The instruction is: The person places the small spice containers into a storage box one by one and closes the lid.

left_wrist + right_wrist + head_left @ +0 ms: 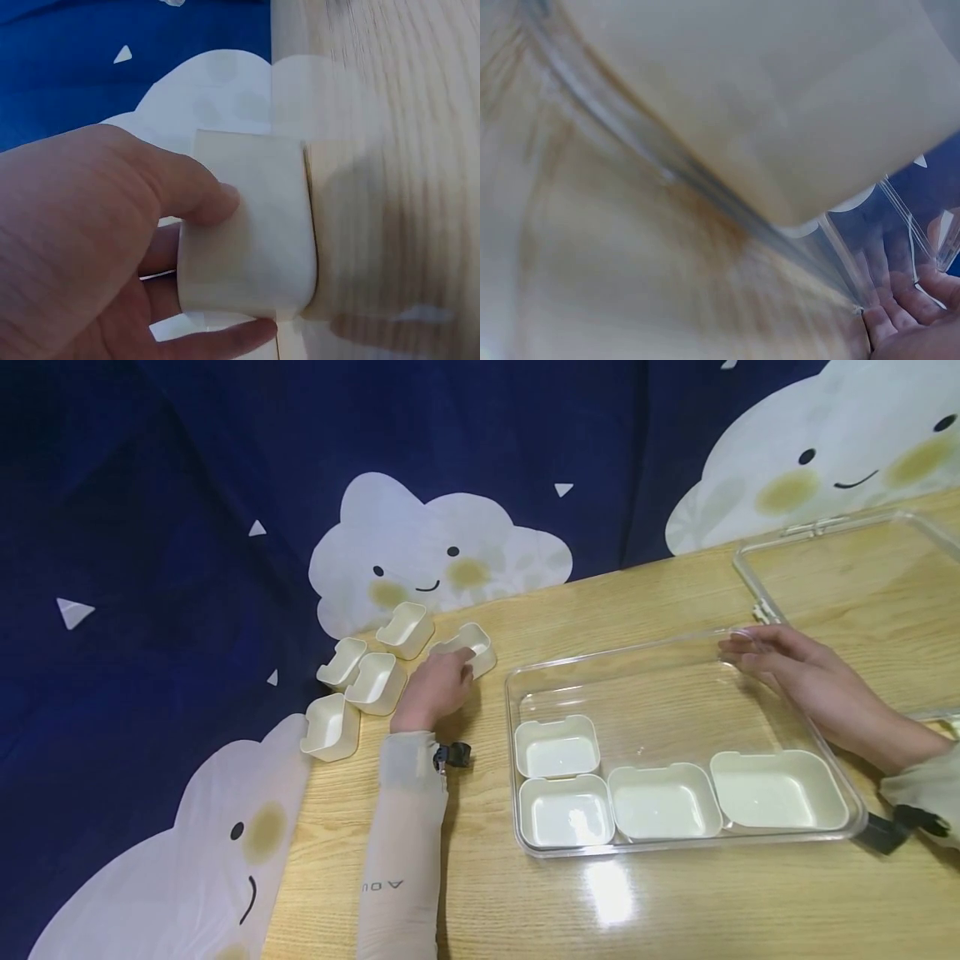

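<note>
In the head view my left hand (437,687) is among the loose cream bins at the table's left. It grips one small cream bin (251,225), thumb on one outer wall and fingers round the other side. A large clear plastic box (637,660) lies in the middle of the table. Along its left and near sides sit several cream bins, among them a wide one (780,789) in the near right corner. My right hand (817,681) holds the box at its far right corner, with fingers showing through the clear wall in the right wrist view.
Several more cream bins stand beside my left hand, such as the nearest one (330,727). A clear lid with white clips (847,527) lies at the far right. A dark blue cloth with clouds (187,568) hangs behind and left of the wooden table (675,902).
</note>
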### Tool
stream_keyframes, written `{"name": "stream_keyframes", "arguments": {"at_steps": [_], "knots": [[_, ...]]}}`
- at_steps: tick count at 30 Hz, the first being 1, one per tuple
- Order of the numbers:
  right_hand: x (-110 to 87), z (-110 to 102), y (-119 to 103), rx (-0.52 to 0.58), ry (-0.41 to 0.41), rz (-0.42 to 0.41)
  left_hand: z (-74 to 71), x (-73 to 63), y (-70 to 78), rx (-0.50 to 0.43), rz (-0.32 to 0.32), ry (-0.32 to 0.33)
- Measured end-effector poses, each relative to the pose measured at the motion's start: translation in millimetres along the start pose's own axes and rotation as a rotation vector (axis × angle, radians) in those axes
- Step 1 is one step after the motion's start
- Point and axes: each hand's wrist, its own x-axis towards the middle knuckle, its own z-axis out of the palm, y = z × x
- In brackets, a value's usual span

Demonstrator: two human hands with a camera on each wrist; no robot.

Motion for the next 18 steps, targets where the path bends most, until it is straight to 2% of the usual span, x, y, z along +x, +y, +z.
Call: {"name": "stream_keyframes", "arguments": {"at_steps": [18], "knots": [[-1.0,0.3,-0.5,-0.052,0.008,0.008,-6.5,-2.1,7.0,0.008,0.039,0.016]]}}
